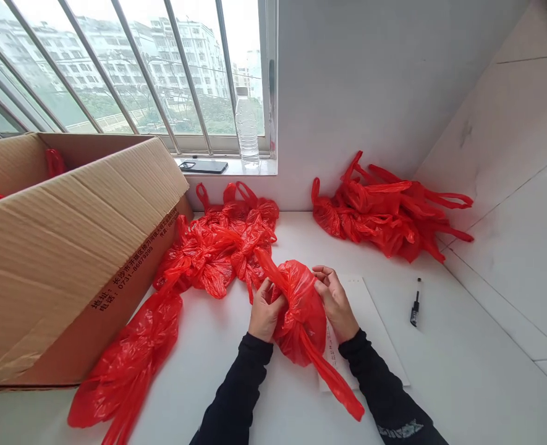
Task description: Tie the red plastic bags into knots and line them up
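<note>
A red plastic bag point(303, 309) sits bunched on the white table point(463, 371) right in front of me. My left hand point(264, 312) grips its left side, fingers pinched round a twisted handle strip. My right hand point(334, 303) holds the bag's right side, fingers curled on the plastic. One long handle trails toward me, between my black sleeves. Under the bag lies a sheet of white paper point(370, 315).
A big open cardboard box point(64, 247) stands at the left with red bags inside. Knotted red bags point(222, 241) are heaped beside it; a loose red pile point(389, 210) lies far right. A black pen point(415, 306) lies at right. A bottle point(247, 130) and phone point(203, 166) rest on the windowsill.
</note>
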`<state>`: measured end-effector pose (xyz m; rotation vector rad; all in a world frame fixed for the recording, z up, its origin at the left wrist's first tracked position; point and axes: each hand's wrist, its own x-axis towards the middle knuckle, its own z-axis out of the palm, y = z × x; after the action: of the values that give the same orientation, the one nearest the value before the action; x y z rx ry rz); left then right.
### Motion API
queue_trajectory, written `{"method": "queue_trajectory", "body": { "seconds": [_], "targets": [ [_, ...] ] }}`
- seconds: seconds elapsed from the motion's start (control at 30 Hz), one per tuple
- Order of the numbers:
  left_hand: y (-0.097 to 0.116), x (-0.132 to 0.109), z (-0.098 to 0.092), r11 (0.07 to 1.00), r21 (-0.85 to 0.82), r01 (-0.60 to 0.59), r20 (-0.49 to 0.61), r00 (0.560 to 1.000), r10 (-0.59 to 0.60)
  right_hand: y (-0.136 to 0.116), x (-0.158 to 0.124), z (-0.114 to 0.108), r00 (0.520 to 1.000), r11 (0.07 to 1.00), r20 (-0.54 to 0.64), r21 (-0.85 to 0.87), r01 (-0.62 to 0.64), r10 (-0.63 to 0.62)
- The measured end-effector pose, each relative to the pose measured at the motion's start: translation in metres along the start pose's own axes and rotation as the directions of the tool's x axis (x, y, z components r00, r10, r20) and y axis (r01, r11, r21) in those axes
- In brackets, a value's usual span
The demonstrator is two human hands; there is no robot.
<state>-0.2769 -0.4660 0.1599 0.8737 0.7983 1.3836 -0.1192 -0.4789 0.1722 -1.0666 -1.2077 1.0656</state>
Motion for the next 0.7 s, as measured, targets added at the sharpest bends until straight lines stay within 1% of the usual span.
{"method": "queue_trajectory", "body": {
  "seconds": [0.07, 0.13, 0.17, 0.23, 0.33, 0.4, 0.5, 0.57, 0.7],
  "targets": [
    [-0.003, -0.002, 0.0, 0.983, 0.172, -0.062, -0.008, 0.998, 0.064, -0.003, -0.003, 0.002, 0.993, 0.985, 0.059, -0.132, 0.111, -0.104],
    [-0.007, -0.005, -0.001, 0.933, 0.34, -0.12, -0.001, 0.992, 0.128, -0.005, -0.005, 0.005, 0.972, 0.933, 0.131, -0.281, 0.224, -0.194],
    [-0.009, -0.006, -0.001, 0.907, 0.396, -0.141, 0.011, 0.989, 0.149, -0.005, -0.005, 0.006, 0.966, 0.904, 0.134, -0.342, 0.255, -0.221],
    [-0.011, -0.008, -0.001, 0.884, 0.441, -0.155, 0.038, 0.987, 0.154, -0.003, -0.004, 0.008, 0.966, 0.873, 0.065, -0.418, 0.254, -0.249],
    [-0.008, -0.008, 0.001, 0.916, 0.389, -0.103, 0.036, 0.995, 0.097, 0.004, -0.001, 0.006, 0.973, 0.899, -0.053, -0.396, 0.187, -0.226],
    [-0.004, -0.008, 0.002, 0.94, 0.333, -0.075, 0.033, 0.997, 0.067, 0.007, 0.001, 0.003, 0.981, 0.934, -0.097, -0.334, 0.128, -0.169],
    [-0.001, -0.006, 0.003, 0.962, 0.264, -0.074, 0.03, 0.997, 0.068, 0.008, 0.003, 0.001, 0.986, 0.964, -0.135, -0.259, 0.061, -0.099],
    [-0.004, -0.004, 0.001, 0.977, 0.205, -0.05, -0.021, 0.998, 0.055, 0.009, 0.003, 0.002, 0.989, 0.974, -0.131, -0.221, 0.043, -0.073],
    [-0.016, 0.001, -0.005, 0.998, 0.056, 0.032, -0.144, 0.989, -0.023, 0.01, 0.005, 0.003, 0.993, 0.989, -0.117, -0.146, -0.002, -0.016]
  ]
}}
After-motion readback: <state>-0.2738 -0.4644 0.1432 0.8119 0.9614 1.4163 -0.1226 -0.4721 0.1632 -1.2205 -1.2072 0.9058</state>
